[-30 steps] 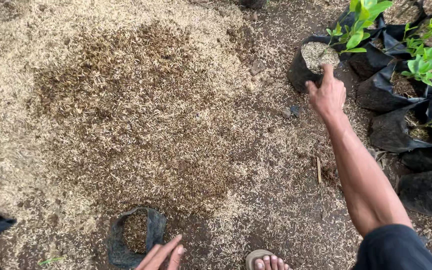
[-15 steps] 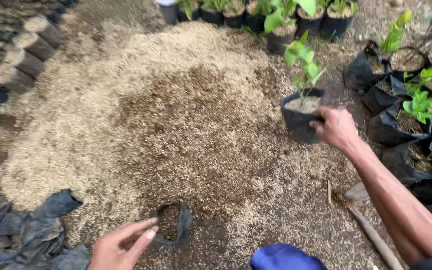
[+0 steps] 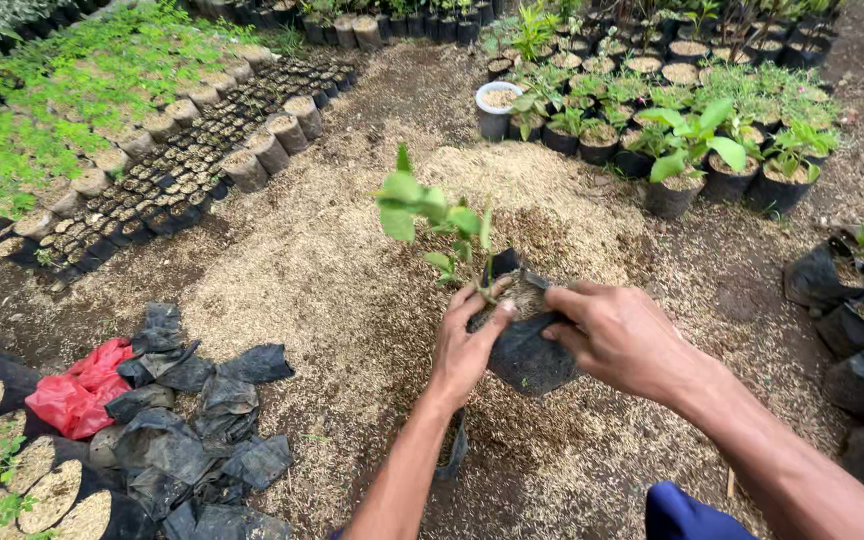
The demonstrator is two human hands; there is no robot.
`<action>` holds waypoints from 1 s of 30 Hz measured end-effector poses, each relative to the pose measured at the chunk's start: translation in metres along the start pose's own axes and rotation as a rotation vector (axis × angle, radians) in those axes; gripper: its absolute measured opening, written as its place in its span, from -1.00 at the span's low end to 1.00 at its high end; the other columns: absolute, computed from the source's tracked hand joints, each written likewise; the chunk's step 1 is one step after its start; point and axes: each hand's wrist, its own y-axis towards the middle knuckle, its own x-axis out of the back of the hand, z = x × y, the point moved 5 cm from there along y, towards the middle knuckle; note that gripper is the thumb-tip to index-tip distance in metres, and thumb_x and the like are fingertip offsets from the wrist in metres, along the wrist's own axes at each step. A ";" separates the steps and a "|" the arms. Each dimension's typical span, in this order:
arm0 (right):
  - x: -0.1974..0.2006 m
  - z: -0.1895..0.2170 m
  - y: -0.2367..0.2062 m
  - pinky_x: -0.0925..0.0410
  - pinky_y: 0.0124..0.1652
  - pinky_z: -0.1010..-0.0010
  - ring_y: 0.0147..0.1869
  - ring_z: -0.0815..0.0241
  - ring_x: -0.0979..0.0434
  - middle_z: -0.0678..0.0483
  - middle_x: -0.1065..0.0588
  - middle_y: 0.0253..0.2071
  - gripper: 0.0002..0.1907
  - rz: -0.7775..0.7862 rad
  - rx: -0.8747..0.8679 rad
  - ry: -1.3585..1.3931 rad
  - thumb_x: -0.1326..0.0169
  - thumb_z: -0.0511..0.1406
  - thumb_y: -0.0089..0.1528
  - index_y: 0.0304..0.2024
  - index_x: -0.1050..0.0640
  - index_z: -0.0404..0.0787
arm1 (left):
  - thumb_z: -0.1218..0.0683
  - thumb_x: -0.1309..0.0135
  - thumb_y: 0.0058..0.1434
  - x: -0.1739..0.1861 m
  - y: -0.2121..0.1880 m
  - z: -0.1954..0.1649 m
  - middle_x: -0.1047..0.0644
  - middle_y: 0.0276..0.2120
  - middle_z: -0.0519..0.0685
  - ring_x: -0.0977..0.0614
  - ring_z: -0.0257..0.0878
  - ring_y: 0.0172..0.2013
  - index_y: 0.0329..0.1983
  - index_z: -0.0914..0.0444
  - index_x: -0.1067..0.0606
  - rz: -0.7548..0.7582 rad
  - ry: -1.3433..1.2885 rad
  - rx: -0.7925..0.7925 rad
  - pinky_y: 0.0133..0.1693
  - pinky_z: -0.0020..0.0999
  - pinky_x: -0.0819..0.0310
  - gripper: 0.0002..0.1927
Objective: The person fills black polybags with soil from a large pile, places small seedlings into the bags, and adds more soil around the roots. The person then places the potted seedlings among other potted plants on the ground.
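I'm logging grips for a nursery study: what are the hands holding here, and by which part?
Both hands hold one black bag with a seedling. The left hand grips its top rim by the stem; the right hand grips its side.

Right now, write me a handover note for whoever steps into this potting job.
Left hand: grips the near rim of the black grow bag, thumb by the seedling stem.
Right hand: holds the bag's right side.
Bag is lifted over the husk and soil pile, tilted away, seedling in it.
Empty black bags lie left; potted seedlings stand beyond.
Done: seedling is in its bag.
Left: judging by the grip, probably handling that seedling and bag.
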 end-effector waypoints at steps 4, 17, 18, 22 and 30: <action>0.001 0.046 0.050 -0.49 -0.36 0.15 -0.33 0.05 -0.62 0.05 -0.59 -0.20 -0.72 0.070 0.061 -0.202 -0.17 -0.22 0.21 -0.02 -0.55 -0.06 | 0.06 0.06 0.45 0.017 0.017 0.035 -0.49 0.06 0.18 -0.55 -0.05 0.05 0.11 0.35 -0.56 -0.041 -0.697 -0.067 0.11 -0.06 -0.51 -0.67; -0.132 -0.010 0.082 -0.17 0.20 -0.44 0.51 -0.37 -0.01 -0.35 0.11 0.51 0.27 -0.201 -0.403 1.070 -0.22 0.11 -0.05 0.55 0.17 0.09 | 0.01 0.25 0.41 0.048 0.046 0.095 -0.46 0.10 0.12 -0.55 -0.12 0.11 0.08 0.32 -0.43 -0.092 -1.253 0.273 0.03 -0.11 -0.64 -0.63; -0.140 -0.011 0.081 -0.17 0.21 -0.42 0.50 -0.38 -0.04 -0.37 0.08 0.50 0.30 -0.234 -0.417 1.057 -0.21 0.15 -0.06 0.56 0.18 0.09 | 0.01 0.25 0.42 0.046 0.046 0.101 -0.47 0.11 0.12 -0.56 -0.12 0.13 0.09 0.30 -0.44 -0.119 -1.248 0.316 0.05 -0.12 -0.64 -0.63; -0.152 -0.009 0.092 -0.30 0.14 -0.34 0.35 -0.34 -0.29 -0.33 -0.14 0.40 0.23 -0.329 -0.479 1.004 -0.18 0.18 -0.07 0.54 0.04 0.05 | -0.04 0.19 0.46 0.044 0.050 0.113 -0.50 0.10 0.02 -0.52 -0.19 0.15 0.08 0.25 -0.45 -0.117 -1.102 0.193 0.06 -0.11 -0.60 -0.66; -0.141 -0.007 0.099 -0.55 0.02 -0.15 -0.04 -0.12 -0.65 -0.17 -0.56 -0.06 -0.32 -0.296 -0.542 0.745 -0.24 -0.04 0.10 0.16 -0.42 -0.23 | -0.15 0.22 0.42 0.036 0.044 0.126 -0.54 0.07 -0.04 -0.57 -0.21 0.09 0.08 0.10 -0.49 -0.064 -1.174 0.418 0.04 -0.14 -0.56 -0.61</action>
